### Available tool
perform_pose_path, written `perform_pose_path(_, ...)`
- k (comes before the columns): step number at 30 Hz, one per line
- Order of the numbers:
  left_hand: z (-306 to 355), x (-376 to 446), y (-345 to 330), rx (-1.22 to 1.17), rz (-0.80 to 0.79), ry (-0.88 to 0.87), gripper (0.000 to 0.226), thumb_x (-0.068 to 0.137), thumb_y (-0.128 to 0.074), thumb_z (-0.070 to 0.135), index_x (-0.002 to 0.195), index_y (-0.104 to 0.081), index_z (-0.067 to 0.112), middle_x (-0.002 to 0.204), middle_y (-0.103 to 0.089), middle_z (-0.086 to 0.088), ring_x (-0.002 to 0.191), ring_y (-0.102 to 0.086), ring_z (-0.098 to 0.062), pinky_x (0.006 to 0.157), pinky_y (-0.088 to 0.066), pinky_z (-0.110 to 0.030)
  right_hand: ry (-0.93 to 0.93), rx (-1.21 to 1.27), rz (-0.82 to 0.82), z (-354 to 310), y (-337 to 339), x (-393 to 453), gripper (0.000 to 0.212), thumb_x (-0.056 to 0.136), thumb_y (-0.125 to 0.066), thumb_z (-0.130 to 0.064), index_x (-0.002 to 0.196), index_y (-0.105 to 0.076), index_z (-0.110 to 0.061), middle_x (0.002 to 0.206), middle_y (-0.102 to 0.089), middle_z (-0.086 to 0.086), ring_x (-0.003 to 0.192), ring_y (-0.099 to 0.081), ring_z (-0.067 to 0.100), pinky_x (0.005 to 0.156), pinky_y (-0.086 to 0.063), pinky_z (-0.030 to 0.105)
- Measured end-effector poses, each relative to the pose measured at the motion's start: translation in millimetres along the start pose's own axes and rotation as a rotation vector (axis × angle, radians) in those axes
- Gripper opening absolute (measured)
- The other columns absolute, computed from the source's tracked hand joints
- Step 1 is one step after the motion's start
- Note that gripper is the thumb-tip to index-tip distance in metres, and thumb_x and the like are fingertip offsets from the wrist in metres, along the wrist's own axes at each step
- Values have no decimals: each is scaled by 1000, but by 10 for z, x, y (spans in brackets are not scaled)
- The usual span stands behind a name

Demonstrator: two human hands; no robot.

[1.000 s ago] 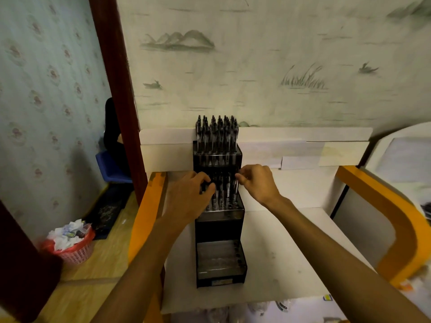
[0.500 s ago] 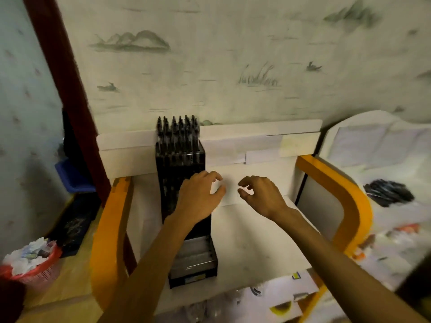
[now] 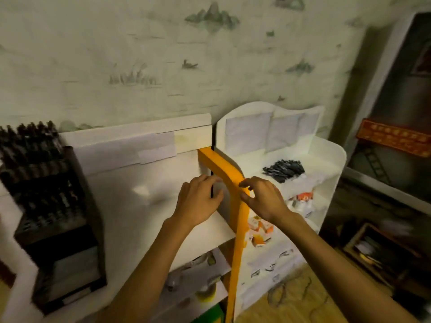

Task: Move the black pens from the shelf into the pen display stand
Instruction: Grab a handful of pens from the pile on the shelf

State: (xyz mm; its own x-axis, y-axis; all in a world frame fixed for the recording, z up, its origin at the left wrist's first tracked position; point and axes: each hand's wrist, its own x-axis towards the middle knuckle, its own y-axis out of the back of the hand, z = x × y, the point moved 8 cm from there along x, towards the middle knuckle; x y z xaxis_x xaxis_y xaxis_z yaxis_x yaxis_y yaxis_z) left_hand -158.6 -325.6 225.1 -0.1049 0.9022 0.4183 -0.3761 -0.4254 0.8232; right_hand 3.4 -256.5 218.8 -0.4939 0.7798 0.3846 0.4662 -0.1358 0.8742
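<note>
Clutter was everywhere around this setup; an orange curved side panel [image 3: 235, 197] of the white desk [image 3: 130, 206] stood right between the two hands, and it also sat between the desk and the white shelf [image 3: 331, 157] on the right; small orange-and-white boxes [image 3: 260, 231] were piled on a lower level of that shelf, blurry so I couldn't read them; a dark wooden crate [image 3: 382, 250] was on the floor at the far right; wall behind had pale wallpaper with inky mountain and grass drawings.

Pen display stand [image 3: 53, 217] was at the left edge on the desk; black, boxy, stepped in tiers, shiny plastic by the look of it, upper tiers already packed with upright dark pens; whole thing was smeared by motion blur. The black pens [image 3: 283, 170] still to go were lying in a loose heap on the top level of the shelf, well apart from the stand and far of the right hand.

Left hand [image 3: 198, 203] was held out over the right end of the desk, back of the hand up, fingers loosely curled, nothing in it; right hand [image 3: 263, 199] was just past the orange panel, near the shelf front, thumb and fingers spread and bent like a claw, also holding nothing; neither hand touched the pens.
</note>
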Motion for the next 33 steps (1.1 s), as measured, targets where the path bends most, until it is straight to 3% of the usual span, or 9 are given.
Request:
perform_pose_path(5,915,251,-572,-9,-28,-45,34,96,-56,43,128,-60,30,121,-65,2,104,-62,-22,90,-50,-39,-62,7,13,1052,370,-269,29,94,-60,-37,120,-66,-26,119,-68,-4,105,-63,18,80,-49,32)
perform_pose_path(12,1634,561,-1360,21,-100,5,36,96,-55,45,130,-58,33,134,-61,3,118,-58,-17,95,-51,-33,-103,34,-23,2157,525,-408,29,94,-60,-35,120,-67,-25,120,-67,-1,104,-65,19,82,-51,33)
perform_pose_path(15,1732,712,-1647,25,-159,40,38,97,-53,45,133,-57,33,138,-58,3,124,-54,-19,104,-46,-44,-111,54,-32,2474,463,-378,28,94,-60,-34,119,-67,-24,119,-68,-1,103,-65,18,81,-53,33)
perform_pose_path(24,1645,1475,-2478,80,-149,100,34,97,-50,47,129,-58,36,132,-62,7,118,-59,-17,102,-42,-38,-111,17,-125,3442,60,246,30,95,-57,-37,123,-64,-27,123,-66,-2,105,-65,20,87,-54,43)
perform_pose_path(33,1285,2363,-3385,13,-180,259,28,95,-52,42,120,-63,35,117,-66,7,102,-63,-16,92,-50,-36,-75,35,-262,4360,-497,1085,30,95,-58,-32,123,-66,-24,123,-67,-3,108,-63,18,85,-52,33)
